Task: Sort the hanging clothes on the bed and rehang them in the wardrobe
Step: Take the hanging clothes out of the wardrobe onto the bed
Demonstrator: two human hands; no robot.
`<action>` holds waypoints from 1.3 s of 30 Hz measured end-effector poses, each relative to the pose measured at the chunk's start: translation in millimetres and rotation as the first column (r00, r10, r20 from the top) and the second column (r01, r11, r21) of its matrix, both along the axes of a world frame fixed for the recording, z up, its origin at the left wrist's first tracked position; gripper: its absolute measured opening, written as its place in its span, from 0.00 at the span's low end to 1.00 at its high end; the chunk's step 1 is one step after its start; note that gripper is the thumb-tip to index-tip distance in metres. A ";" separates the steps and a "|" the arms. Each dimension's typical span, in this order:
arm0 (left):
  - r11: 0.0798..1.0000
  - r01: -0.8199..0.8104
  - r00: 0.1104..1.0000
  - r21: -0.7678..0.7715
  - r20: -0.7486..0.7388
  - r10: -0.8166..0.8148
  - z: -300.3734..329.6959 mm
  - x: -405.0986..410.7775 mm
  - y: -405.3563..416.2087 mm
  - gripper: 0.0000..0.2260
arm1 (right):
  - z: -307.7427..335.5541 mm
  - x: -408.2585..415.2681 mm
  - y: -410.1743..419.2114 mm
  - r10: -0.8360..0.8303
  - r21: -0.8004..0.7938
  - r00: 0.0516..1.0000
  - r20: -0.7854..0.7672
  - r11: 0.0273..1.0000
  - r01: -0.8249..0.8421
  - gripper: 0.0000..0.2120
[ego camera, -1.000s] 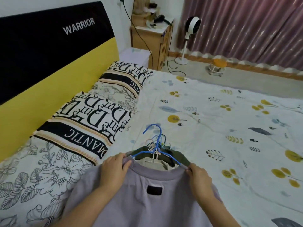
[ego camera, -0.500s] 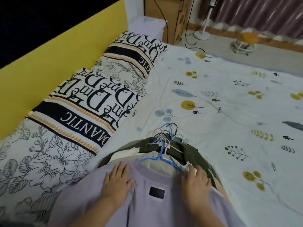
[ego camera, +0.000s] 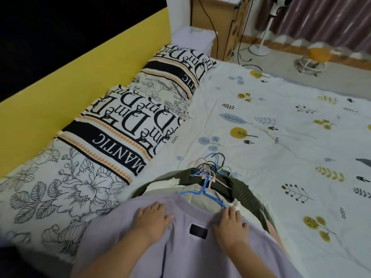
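both hands, left hand (ego camera: 149,218) and right hand (ego camera: 230,223), lie flat with fingers spread on the lilac shirt (ego camera: 200,247) topping the hangered clothes pile (ego camera: 239,189) on the bed (ego camera: 281,137), gripping nothing.

Two hands: left hand (ego camera: 151,219), right hand (ego camera: 230,227). Two pillows: near pillow (ego camera: 66,177), far pillow (ego camera: 174,77). One bedsheet (ego camera: 291,141). One clothes pile (ego camera: 200,197); hanger hooks (ego camera: 212,165) overlap, count undeterminable.
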State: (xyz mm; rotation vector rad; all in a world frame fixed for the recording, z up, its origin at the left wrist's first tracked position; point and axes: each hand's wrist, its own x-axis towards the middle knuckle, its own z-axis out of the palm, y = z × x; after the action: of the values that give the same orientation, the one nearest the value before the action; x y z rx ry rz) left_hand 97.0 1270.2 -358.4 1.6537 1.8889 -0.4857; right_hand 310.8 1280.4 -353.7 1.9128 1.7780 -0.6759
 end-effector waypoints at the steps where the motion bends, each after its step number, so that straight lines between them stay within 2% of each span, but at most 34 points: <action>1: 1.000 0.010 1.000 -0.023 0.020 -0.010 7.9 -1.9 -1.8 0.23 | 7.7 -1.7 3.6 0.019 -0.011 1.000 0.017 1.000 -0.019 0.26; 4: 0.998 0.045 0.994 -0.051 0.103 -0.040 38.2 -10.1 -10.4 0.19 | 41.2 -12.3 6.9 0.084 -0.066 0.996 0.004 0.994 -0.084 0.18; 10: 0.998 0.014 0.990 0.055 0.137 -0.022 112.2 -36.9 -41.8 0.17 | 111.7 -44.5 -21.1 0.213 -0.003 0.975 -0.062 0.977 -0.213 0.15; 15: 0.993 -0.016 0.990 0.115 0.142 0.000 175.6 -64.9 -96.1 0.18 | 170.2 -77.3 -71.8 0.331 0.084 0.933 -0.141 0.943 -0.321 0.21; 23: 0.975 -0.045 0.990 0.216 0.141 0.014 272.8 -119.9 -215.7 0.19 | 270.9 -141.5 -170.6 0.530 0.186 0.830 -0.175 0.845 -0.501 0.21; 27: 0.963 -0.086 0.993 0.256 0.095 0.063 315.8 -146.3 -269.0 0.21 | 313.4 -173.1 -210.1 0.635 0.233 0.750 -0.184 0.770 -0.594 0.22; 33: 0.930 -0.211 0.977 0.300 0.029 0.213 369.1 -176.7 -348.4 0.21 | 371.3 -219.9 -253.7 0.794 0.346 0.583 -0.173 0.603 -0.719 0.23; 39: 0.828 -0.419 0.894 0.371 0.009 0.448 407.7 -179.5 -432.1 0.21 | 403.8 -251.6 -292.2 0.911 0.401 0.383 -0.154 0.412 -0.818 0.22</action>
State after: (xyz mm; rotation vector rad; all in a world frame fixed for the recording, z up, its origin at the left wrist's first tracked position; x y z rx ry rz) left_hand -82.5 838.1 49.3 1.3529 2.4418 -0.0051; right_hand 59.1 988.2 50.0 0.6340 2.8378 -0.3639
